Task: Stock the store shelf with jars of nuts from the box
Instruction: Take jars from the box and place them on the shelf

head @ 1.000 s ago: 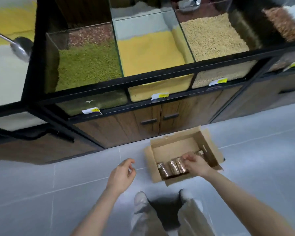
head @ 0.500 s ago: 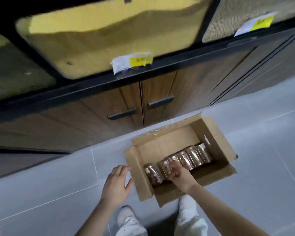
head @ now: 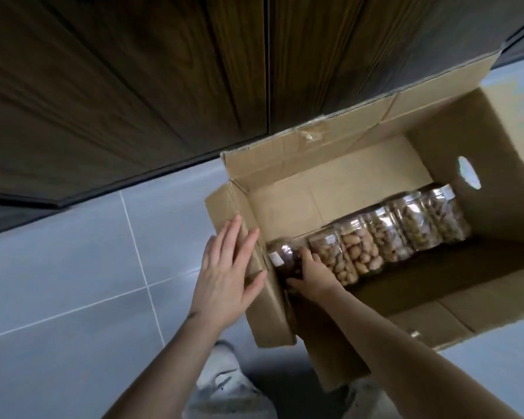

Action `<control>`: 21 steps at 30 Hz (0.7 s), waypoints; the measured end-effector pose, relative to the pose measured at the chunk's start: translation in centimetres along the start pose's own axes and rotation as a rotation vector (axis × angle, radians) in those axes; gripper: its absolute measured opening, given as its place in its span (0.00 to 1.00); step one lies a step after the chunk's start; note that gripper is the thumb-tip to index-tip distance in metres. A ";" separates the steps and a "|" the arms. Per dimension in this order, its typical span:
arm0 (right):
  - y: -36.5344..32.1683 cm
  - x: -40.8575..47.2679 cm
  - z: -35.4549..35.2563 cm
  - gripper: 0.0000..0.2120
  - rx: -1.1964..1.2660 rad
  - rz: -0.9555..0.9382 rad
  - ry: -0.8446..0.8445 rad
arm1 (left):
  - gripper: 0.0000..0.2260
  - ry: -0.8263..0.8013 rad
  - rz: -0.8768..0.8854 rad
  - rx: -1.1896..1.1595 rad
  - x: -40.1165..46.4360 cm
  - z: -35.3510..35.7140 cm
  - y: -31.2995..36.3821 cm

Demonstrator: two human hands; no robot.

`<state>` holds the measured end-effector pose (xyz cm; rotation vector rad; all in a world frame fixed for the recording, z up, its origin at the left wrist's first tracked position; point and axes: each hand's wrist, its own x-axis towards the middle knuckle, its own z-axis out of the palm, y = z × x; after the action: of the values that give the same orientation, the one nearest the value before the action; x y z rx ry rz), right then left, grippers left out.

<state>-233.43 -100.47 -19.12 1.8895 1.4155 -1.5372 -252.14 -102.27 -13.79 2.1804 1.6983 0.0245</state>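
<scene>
An open cardboard box (head: 360,131) stands on the grey tiled floor in front of me. Inside it, a row of several clear jars of nuts (head: 387,234) lies along the near wall. My right hand (head: 312,273) reaches into the box's left end and grips the leftmost jar (head: 282,257), a dark one with a white label. My left hand (head: 227,273) rests flat, fingers straight, on the box's left flap. The store shelf is out of view.
Dark wooden cabinet doors (head: 164,86) rise right behind the box. Grey floor tiles (head: 73,267) spread to the left. My two shoes (head: 224,385) show at the bottom edge, just short of the box's near flap (head: 330,364).
I have bent much closer to the box. My left hand moved from beside the box onto its left flap. My right hand shifted left along the row onto the end jar.
</scene>
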 end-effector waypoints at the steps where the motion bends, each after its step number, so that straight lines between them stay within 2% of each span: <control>1: 0.1 0.8 0.6 0.38 -0.005 0.019 -0.006 | 0.28 0.000 -0.003 -0.015 0.0 0.2 0.0; 3: -0.1 1.4 0.9 0.42 -0.018 0.036 -0.018 | 0.28 -0.015 -0.037 -0.055 -0.1 0.3 0.1; 7: -0.8 -1.2 -0.4 0.41 -0.003 -0.030 0.039 | 0.29 -0.064 -0.086 -0.181 -0.3 -1.6 0.9; 12: -3.4 -9.9 -4.5 0.40 0.298 -0.247 0.169 | 0.28 -0.137 -0.357 -0.585 -0.8 -6.9 3.9; 14: -5.0 -13.1 -5.9 0.40 0.356 -0.337 0.208 | 0.26 -0.102 -0.413 -0.746 -0.4 -9.2 5.5; 17: -7.5 -16.6 -7.3 0.40 0.276 -0.465 0.264 | 0.16 -0.021 -0.537 -1.020 1.0 -12.7 7.7; 21: -8.7 -18.3 -8.2 0.41 0.252 -0.577 0.175 | 0.12 0.166 -0.700 -1.202 2.2 -15.0 7.6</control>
<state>-234.84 -99.20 2.65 1.8883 2.0644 -1.9150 -248.02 -97.53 1.99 0.7013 1.7215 0.8099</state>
